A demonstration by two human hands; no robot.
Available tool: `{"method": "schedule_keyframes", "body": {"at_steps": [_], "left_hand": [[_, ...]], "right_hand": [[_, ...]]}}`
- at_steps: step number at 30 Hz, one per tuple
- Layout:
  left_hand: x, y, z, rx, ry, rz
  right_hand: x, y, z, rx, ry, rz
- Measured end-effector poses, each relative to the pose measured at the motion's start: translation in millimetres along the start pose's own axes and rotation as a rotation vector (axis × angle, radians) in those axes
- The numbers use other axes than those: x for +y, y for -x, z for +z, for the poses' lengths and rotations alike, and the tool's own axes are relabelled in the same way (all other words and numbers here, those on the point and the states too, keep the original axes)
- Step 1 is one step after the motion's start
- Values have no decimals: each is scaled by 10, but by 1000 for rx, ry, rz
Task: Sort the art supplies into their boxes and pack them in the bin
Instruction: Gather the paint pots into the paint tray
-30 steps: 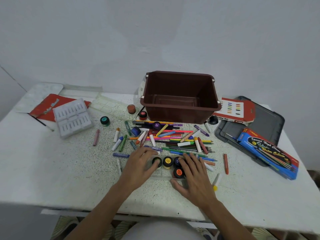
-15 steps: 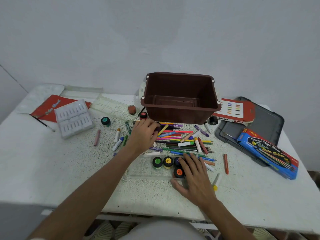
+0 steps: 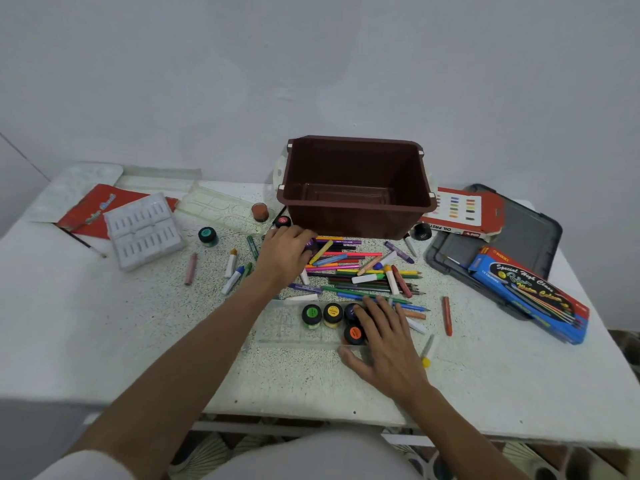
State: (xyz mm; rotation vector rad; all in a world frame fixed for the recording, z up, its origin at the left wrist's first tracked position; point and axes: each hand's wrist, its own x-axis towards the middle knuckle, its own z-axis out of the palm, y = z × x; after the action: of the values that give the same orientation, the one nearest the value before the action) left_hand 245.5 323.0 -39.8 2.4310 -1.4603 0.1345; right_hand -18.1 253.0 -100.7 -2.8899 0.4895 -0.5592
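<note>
My left hand point(image 3: 285, 252) reaches over the pile of coloured pencils, markers and crayons point(image 3: 360, 271) just in front of the brown bin point(image 3: 346, 220). Its fingers curl round a purple-lidded paint jar point(image 3: 311, 245). My right hand point(image 3: 382, 336) lies flat, fingers straight, on the right end of a clear plastic tray point(image 3: 287, 329). That tray holds a green jar point(image 3: 311, 315), a yellow jar point(image 3: 333, 314), a dark blue jar point(image 3: 350, 310) and an orange jar point(image 3: 354, 335). The bin stands upright with nothing in it.
Loose jars sit left of the bin: teal point(image 3: 207, 234), brown point(image 3: 259, 211), red point(image 3: 283, 221). A white pastel tray point(image 3: 143, 230) and red sleeve point(image 3: 93, 206) lie far left. A blue watercolour box point(image 3: 530, 292), an oil pastel box point(image 3: 460, 209) and a grey lid point(image 3: 526, 237) lie right.
My left hand left the clear tray, moved forward to the pile in front of the bin, and closed on the purple jar. The right hand stayed on the tray.
</note>
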Motion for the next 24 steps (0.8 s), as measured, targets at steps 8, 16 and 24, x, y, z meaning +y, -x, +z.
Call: {"method": "schedule_keyframes", "body": {"at_steps": [8,16,24], "left_hand": [[184,558,-341,212,401,-107],[400,1362,-361,101,509,-242],[632,1533,-240,31,471,-157]], "right_hand": [[10,7,18,8,0,-3],[27,11,52,22,-8,-11],[24,16,63,9,0,-4]]}}
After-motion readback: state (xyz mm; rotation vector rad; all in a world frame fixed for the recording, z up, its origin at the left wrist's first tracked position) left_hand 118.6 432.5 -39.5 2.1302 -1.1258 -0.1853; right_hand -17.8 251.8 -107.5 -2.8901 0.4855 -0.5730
